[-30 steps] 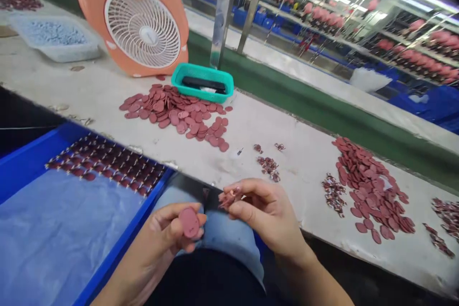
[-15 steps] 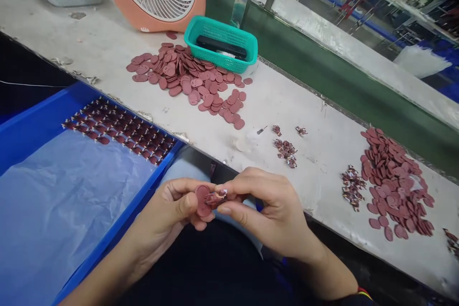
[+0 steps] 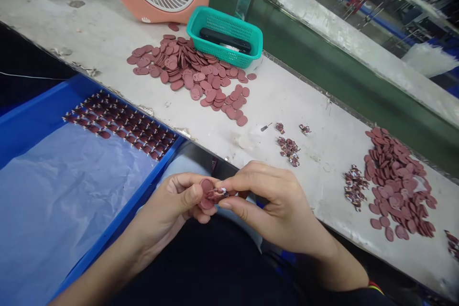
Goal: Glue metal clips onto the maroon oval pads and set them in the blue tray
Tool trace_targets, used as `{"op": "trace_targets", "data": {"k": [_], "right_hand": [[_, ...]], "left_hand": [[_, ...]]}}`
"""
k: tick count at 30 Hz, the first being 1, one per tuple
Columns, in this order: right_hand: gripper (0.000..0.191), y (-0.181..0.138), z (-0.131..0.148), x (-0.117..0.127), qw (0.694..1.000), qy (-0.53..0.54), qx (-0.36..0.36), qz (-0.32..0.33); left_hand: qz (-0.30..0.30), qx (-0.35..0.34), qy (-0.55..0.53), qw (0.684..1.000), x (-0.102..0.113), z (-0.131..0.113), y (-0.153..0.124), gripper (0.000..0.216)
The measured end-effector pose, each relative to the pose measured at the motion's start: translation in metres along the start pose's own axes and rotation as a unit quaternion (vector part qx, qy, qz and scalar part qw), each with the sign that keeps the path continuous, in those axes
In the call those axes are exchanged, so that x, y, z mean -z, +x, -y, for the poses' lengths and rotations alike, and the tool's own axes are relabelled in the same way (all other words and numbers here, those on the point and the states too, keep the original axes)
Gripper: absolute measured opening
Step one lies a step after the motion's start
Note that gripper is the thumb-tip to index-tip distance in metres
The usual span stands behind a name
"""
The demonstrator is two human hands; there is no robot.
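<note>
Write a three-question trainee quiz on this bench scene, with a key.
1. Multiple choice: what does the left hand hold against the small piece pinched by the right hand?
A) a reddish oval disc
B) a teal basket
C) a desk fan
2. True or false: the teal basket stands inside the blue tray.
3. Fill in: the reddish pieces in the blue tray lie in neat ____.

Key: 1 A; 2 false; 3 rows.
</note>
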State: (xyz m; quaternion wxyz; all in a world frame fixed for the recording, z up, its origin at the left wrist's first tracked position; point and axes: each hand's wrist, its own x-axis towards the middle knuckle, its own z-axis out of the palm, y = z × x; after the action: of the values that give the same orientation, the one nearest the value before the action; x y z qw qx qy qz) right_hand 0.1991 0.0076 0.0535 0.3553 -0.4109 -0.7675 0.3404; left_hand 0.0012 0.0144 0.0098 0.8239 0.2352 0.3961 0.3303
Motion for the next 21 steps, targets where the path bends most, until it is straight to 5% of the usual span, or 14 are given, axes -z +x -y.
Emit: {"op": "trace_targets", "data": {"k": [21], "right_hand": [[0.013,0.0038,-0.0025,0.0007,1.0,0.017,-0.003,0.017]], "left_hand": [[0.021,0.009,-0.02,1.0,0.0035,0.004,0.0022,0.039]]}}
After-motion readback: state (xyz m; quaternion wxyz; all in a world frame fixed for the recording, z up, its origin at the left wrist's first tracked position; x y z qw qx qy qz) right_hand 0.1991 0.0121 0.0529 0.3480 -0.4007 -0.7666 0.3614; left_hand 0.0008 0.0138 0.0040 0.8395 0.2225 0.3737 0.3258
